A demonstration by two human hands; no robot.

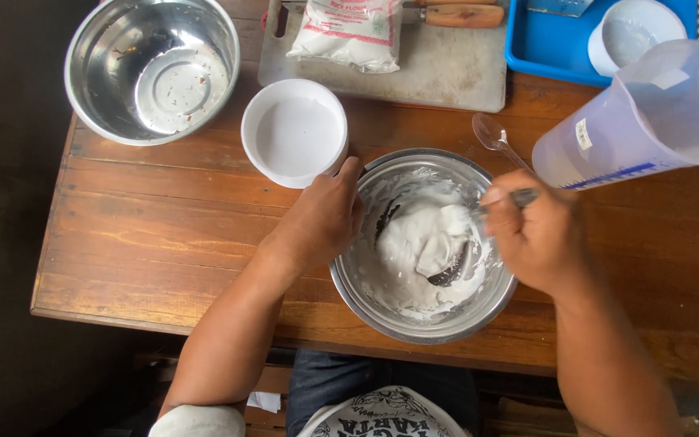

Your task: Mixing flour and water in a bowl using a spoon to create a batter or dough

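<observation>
now spoon (456, 271) handle toward right hand (537, 243)

both hands curled: left hand (323, 220) gripping, right hand (537, 239) fisted, forearms angled inward.

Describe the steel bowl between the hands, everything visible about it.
The steel bowl is round, shiny metal, standing upright near the front edge of the wooden table. Inside lies a thick white dough, with white smears up the walls. The left hand grips its left rim. The right hand holds a utensil whose dark end sits in the dough. A white bowl stands close behind it; whether they touch is unclear.
</observation>
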